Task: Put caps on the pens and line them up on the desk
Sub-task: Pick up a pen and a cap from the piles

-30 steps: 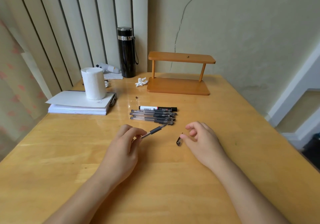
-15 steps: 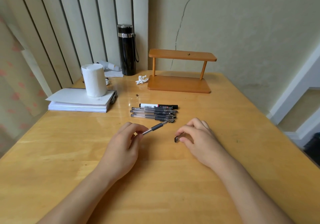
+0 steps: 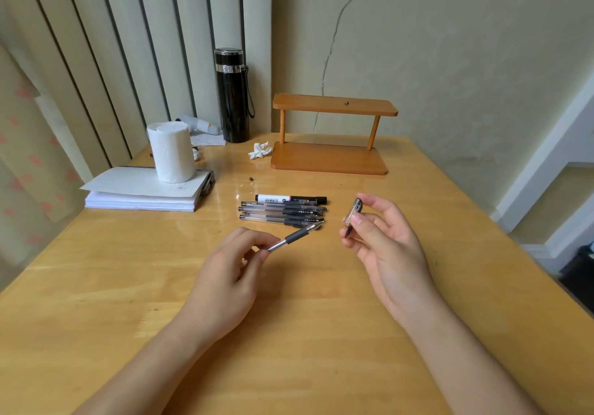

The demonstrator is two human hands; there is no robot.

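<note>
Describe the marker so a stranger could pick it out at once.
Start at the small wooden shelf at the far edge of the desk. Just in front of it lies a row of pens side by side; the marker is the one nearest the shelf. It alone has a thick white barrel with black ends; its neighbours are slim and clear.

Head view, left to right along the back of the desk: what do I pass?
Tissue roll → black flask → crumpled tissue → wooden shelf.
</note>
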